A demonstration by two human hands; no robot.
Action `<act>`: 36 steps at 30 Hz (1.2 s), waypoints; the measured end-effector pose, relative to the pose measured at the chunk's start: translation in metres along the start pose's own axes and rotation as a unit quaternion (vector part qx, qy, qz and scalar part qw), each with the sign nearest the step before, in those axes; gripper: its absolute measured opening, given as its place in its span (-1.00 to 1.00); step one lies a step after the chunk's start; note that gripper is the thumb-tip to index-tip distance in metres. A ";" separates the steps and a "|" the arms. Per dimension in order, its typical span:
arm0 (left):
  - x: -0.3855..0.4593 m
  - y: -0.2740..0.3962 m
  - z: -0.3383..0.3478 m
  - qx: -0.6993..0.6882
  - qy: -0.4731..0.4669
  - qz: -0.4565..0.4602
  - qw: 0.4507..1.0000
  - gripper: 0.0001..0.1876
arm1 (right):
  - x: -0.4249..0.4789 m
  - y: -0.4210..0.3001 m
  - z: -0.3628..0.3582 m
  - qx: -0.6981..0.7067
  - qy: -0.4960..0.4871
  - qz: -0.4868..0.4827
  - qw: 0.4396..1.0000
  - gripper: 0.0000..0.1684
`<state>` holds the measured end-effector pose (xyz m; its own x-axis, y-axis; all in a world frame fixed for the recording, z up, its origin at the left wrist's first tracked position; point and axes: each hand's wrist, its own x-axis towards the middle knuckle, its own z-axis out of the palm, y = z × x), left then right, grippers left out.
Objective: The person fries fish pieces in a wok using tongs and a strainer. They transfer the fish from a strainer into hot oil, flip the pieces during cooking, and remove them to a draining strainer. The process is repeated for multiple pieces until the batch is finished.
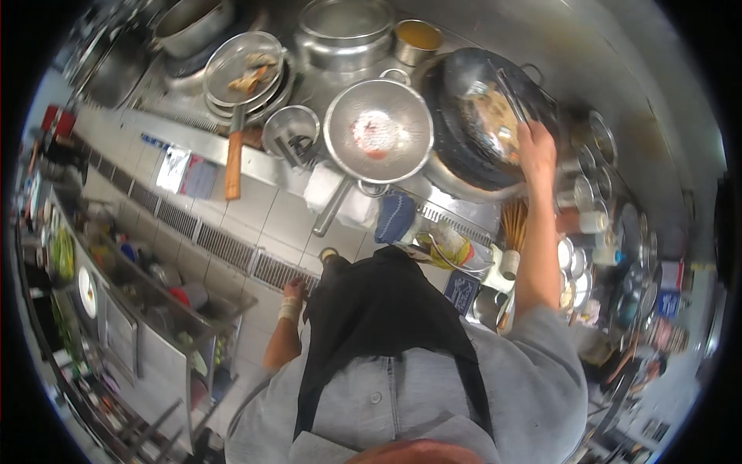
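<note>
My right hand (536,148) grips a long metal utensil (509,90) over a large black wok (452,130) on the range. Blur hides the utensil's exact kind. Brownish food with a wet shine (493,122) lies in the wok. Left of it rests a steel strainer bowl (379,107) with a long metal handle and a reddish wet patch in its bottom. Low beside my left hip hangs my left hand (295,288), a pale wrap around its wrist. Its fingers are too small and partly hidden to show whether they hold anything.
A wooden-handled strainer (235,162) with food pieces overhangs the counter edge. Behind stand a steel pot (346,26) and a pot of yellowish liquid (418,36). A folded blue cloth (395,216) lies in front. Several seasoning bowls (574,261) are at right; a steel worktable (148,371) stands left.
</note>
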<state>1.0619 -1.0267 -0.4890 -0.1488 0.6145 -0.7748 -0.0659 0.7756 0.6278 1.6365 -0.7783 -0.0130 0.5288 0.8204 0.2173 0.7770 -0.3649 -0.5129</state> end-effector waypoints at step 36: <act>-0.137 0.268 0.106 0.329 -0.455 0.283 0.777 -0.65 | -0.340 0.201 0.224 0.525 -0.115 0.474 0.697 -0.55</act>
<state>1.1696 -0.8875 -0.2229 0.8098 0.4989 -0.3089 0.3202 0.0655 0.9451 1.5362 -1.0319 -0.3761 0.4727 0.5219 -0.7100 -0.6276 -0.3662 -0.6871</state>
